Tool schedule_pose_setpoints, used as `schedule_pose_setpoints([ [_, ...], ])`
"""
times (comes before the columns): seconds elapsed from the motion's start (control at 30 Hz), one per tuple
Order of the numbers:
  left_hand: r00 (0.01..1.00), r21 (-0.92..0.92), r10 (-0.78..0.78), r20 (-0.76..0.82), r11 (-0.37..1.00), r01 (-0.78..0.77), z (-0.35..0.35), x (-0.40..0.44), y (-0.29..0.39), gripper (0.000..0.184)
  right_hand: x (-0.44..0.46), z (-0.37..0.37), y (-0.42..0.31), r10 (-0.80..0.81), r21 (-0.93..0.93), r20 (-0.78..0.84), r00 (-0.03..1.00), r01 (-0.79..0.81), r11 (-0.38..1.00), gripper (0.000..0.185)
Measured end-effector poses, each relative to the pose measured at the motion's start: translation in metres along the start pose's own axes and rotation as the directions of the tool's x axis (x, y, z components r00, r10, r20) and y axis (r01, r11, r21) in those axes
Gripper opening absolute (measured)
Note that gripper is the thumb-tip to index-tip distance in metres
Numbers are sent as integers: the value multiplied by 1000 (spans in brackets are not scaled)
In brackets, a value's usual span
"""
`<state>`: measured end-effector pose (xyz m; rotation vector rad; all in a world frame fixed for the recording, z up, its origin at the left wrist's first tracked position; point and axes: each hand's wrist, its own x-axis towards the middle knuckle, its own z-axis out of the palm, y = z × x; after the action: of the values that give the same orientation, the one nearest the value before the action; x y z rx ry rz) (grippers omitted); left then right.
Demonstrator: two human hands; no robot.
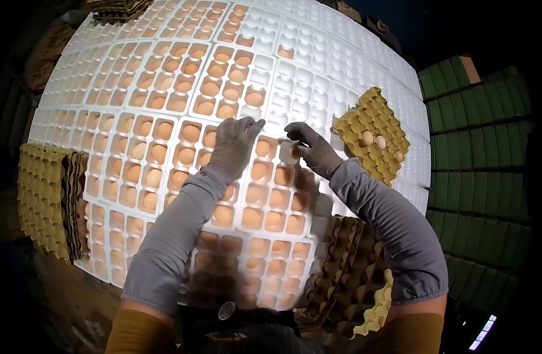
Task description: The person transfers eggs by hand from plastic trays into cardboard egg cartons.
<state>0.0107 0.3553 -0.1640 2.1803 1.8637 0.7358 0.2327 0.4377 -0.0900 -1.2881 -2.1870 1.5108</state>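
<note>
White foam egg trays full of brown eggs lie side by side before me. My left hand, in a grey glove, hovers over the tray cells with fingers bent and tips slightly apart; no egg shows in it. To its right, my gloved right hand has its thumb and forefinger spread above a tray's upper right corner. A pale egg shows just beside that thumb; whether they touch I cannot tell. Right of this hand, a yellow pulp egg tray carries several eggs on top of the foam trays.
Stacked pulp trays stand at the left edge. More pulp trays sit near my body on the right, under my right forearm. Foam trays with bare cells extend toward the back right. Green stacked boxes line the right side.
</note>
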Motion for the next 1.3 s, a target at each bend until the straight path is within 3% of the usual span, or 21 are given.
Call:
schedule_pose_setpoints([
  [0.03,990,23,78,-114,997,-76,4,-1,0,58,-9,-10,-12,-37,85,-6,999,38,996,54],
  [0.17,986,-142,-16,-165,990,-8,3,2,-1,41,-76,-63,-67,-13,201,-47,999,22,979,56],
  [0.3,946,-22,1,-324,1000,-9,5,1,2,36,-192,-100,-120,-48,236,-200,979,96,967,41],
  [0.4,954,-200,-34,-296,979,-27,-12,-1,47,43,-297,-116,-120,57,100,-381,923,-20,995,32],
  [0.47,962,-108,62,-267,990,-94,-19,1,85,46,-362,-115,-105,83,97,-476,875,-42,994,25],
  [0.57,991,113,-133,-25,984,135,20,16,94,49,-437,-104,-81,128,134,-587,799,-61,989,24],
  [0.6,967,185,-195,164,969,164,24,21,96,49,-461,-102,-70,112,102,-594,797,-64,993,26],
  [0.63,968,165,-200,150,971,175,42,21,87,51,-485,-99,-58,132,139,-613,779,-59,989,27],
  [0.7,965,48,-246,88,969,243,44,23,91,49,-532,-97,-35,159,137,-639,753,-92,986,30],
  [0.77,955,-56,-268,-125,963,263,57,19,92,51,-564,-102,-15,165,137,-672,722,-97,986,30],
  [0.83,935,-115,-209,-286,976,183,56,18,102,47,-601,-108,-2,210,138,-695,688,-159,978,32],
  [0.87,937,-38,-95,-336,995,87,47,21,109,39,-609,-114,3,220,148,-702,677,-164,975,33],
  [0.93,915,-217,-1,-403,972,-94,9,16,158,30,-615,-123,17,192,123,-683,704,-148,981,35],
  [0.97,933,-335,19,-360,931,-148,-21,3,202,30,-611,-129,27,29,-38,-614,789,-67,997,36],
  [1.0,968,-467,-36,-248,880,-87,-55,-17,256,27,-605,-133,30,-80,-207,-519,851,-34,978,37],
  [1.07,1000,-493,4,-21,870,-14,-106,-66,354,25,-584,-141,42,-334,-543,-268,904,145,827,45],
  [1.1,993,-482,101,57,874,-61,-116,-88,386,25,-576,-138,41,-372,-657,-200,906,158,737,44],
  [1.13,971,-486,173,166,871,-72,-115,-107,413,24,-569,-137,42,-392,-676,-167,905,184,714,45],
  [1.2,846,-215,485,223,870,-443,-105,-128,458,33,-563,-138,47,-419,-689,-130,899,222,690,45],
  [1.27,809,-156,528,258,849,-504,-91,-134,489,41,-564,-143,50,-353,-482,-272,895,191,855,46],
  [1.3,802,-141,526,283,850,-508,-83,-135,494,46,-569,-147,46,-296,-260,-373,879,207,943,40],
])
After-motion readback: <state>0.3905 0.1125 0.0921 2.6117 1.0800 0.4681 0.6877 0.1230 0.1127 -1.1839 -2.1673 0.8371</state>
